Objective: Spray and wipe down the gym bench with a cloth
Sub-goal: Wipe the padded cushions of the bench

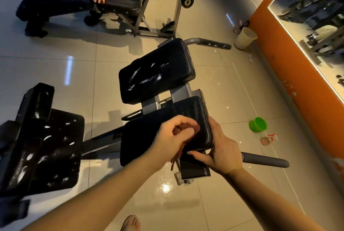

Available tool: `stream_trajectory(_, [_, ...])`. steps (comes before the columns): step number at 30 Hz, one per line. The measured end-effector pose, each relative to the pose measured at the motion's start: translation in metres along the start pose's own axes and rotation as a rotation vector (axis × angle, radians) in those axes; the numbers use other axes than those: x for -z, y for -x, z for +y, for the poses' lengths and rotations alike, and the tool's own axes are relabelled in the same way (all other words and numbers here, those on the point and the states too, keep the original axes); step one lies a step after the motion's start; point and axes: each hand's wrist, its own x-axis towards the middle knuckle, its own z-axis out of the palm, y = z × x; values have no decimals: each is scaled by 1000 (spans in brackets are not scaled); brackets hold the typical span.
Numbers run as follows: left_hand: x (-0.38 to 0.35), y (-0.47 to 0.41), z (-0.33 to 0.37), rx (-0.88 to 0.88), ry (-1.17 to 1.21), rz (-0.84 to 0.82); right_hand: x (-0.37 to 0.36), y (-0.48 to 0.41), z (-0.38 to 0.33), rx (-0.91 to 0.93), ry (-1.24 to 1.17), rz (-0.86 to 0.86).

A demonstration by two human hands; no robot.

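Note:
The gym bench has two black pads. The near pad [141, 137] lies under my hands; the far pad [158, 70] carries white streaks of spray. My left hand [173, 137] grips a bunched reddish-brown cloth [195, 129] and presses it on the near pad's right part. My right hand [219, 150] holds the near pad's right edge, fingers on its side and thumb curled under its front corner. A clear spray bottle with a red trigger [268, 138] lies on the floor to the right.
A green container [257, 123] sits on the tiles beside the bottle. A wet black footplate [42, 150] stands at left. Grey handles [266, 161] stick out right. A person sits on another bench [119, 1] at the top. A beige bin [244, 38] stands by the orange wall.

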Motion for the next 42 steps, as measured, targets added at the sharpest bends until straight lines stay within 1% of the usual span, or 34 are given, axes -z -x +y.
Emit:
stream_trajectory(2, [5,-12,25,110,307,16,3,-1,0,-1,1,8])
stream_trajectory(4, [8,-28,42,158,544,5,4,-2,1,-3,5,10])
stream_trajectory(5, [6,-36,47,170,605,-8,3,-1,2,-7,6,13])
stream_trajectory(7, [1,-51,50,180,630,-32,2,-1,3,-4,11,20])
stream_trajectory(9, [-3,-61,44,174,549,-14,2,-2,2,-4,17,22])
stream_trajectory(11, [-1,-65,32,121,414,38,2,-3,2,-10,17,22])
stream_trajectory(12, [2,-66,23,85,311,60,2,-3,2,-14,20,20])
stream_trajectory(17, [17,-66,-14,-118,-352,177,0,-2,3,-15,41,8])
stream_trajectory(19, [16,-65,-20,-160,-534,261,-1,-2,5,-17,46,9])
stream_trajectory(20, [13,-65,-22,-164,-580,295,-1,-3,6,-16,48,10])
stream_trajectory(22, [1,-58,-21,-147,-594,355,-2,-3,7,-11,53,8])
stream_trajectory(24, [-16,-45,-19,-203,-584,364,-3,-3,9,-13,48,2])
stream_trajectory(28, [-36,-12,-24,-422,-617,177,-5,-2,12,-49,49,-7])
stream_trajectory(29, [-29,-16,-26,-452,-633,167,-5,-2,12,-47,57,-8])
stream_trajectory(30, [-20,-25,-29,-440,-642,193,-5,-1,11,-40,59,-11])
stream_trajectory(31, [-9,-39,-29,-380,-633,251,-5,-2,11,-34,55,-14])
stream_trajectory(34, [18,-81,-21,-92,-545,416,-2,-3,8,-29,49,-11])
stream_trajectory(35, [19,-89,-17,-45,-532,446,-2,-2,8,-28,51,-10])
stream_trajectory(38, [0,-85,-9,-59,-463,445,-2,-2,8,-26,59,-6])
stream_trajectory(40, [-16,-68,-8,-146,-448,395,-2,-3,9,-21,60,4])
stream_trajectory(42, [-27,-51,-14,-253,-528,355,-3,-3,10,-26,55,-1])
